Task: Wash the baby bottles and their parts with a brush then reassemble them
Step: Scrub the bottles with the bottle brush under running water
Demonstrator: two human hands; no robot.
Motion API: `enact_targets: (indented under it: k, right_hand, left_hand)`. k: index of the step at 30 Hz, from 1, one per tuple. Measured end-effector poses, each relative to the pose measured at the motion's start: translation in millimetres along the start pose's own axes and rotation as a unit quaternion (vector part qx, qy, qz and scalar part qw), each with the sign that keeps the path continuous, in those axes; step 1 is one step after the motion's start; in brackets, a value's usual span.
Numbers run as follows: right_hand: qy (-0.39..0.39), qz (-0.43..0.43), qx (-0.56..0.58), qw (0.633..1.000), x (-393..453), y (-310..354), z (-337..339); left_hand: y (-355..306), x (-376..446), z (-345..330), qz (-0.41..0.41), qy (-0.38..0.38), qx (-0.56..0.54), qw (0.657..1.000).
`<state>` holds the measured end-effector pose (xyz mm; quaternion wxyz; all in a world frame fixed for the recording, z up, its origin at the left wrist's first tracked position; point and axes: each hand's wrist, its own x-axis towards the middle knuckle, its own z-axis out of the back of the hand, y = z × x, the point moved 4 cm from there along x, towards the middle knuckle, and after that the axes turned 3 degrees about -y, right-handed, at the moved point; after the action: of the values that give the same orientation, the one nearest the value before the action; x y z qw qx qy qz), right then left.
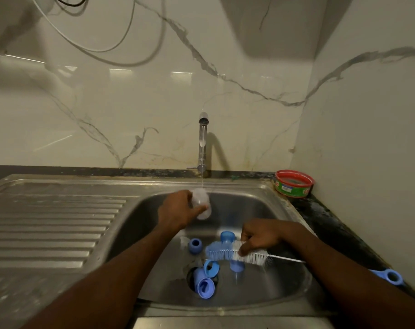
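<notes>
My left hand (178, 208) gripped a clear, frosted-looking plastic bottle (201, 204), tilted, under the thin stream from the chrome tap (202, 143). My right hand (258, 236) pinched the bottle brush (235, 254) at its bristles, blue at one end and white at the other, its wire stem running right. In the steel sink (284, 210), blue parts lay below the hands: a ring (195, 245), caps (205, 280) over the drain, a cap (227, 237) behind the brush. Ribbed drainboard (54, 224) at left. A red-rimmed green tub (293, 184) sat on the dark speckled worktop (327, 217).
</notes>
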<state>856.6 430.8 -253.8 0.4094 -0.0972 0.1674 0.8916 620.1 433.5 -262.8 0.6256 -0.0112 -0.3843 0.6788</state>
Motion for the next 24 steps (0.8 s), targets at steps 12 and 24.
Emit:
enact_targets:
  k: [12, 24]
  right_hand:
    - [-0.001, -0.002, -0.017, 1.000, 1, -1, 0]
    - [-0.004, 0.005, -0.018, 1.000, 1, 2, 0]
  left_hand:
    - [4, 8, -1, 0.000, -0.045, -0.007, 0.999]
    - [9, 0, -15, 0.009, 0.065, 0.054, 0.996]
